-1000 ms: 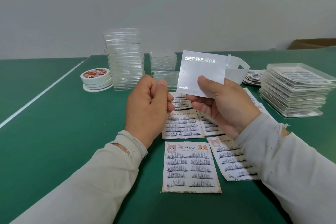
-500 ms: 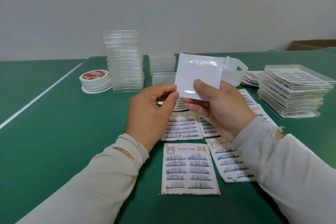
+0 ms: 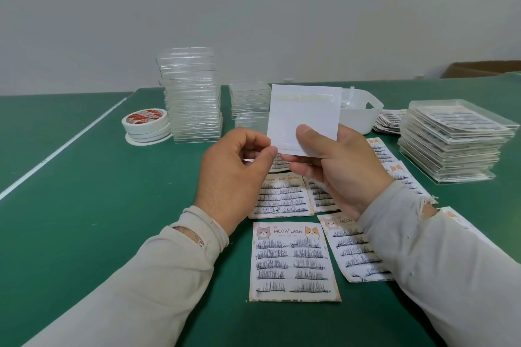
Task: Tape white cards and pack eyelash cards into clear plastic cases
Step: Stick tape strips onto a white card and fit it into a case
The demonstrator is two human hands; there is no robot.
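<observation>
The taping step looks in hand: the right hand [image 3: 338, 166] holds the square white card [image 3: 304, 118] upright above the table by thumb and fingers, while the left hand [image 3: 236, 169] pinches at its lower corner, seemingly a tape liner. Next, I'd guess, a careful peel.
</observation>
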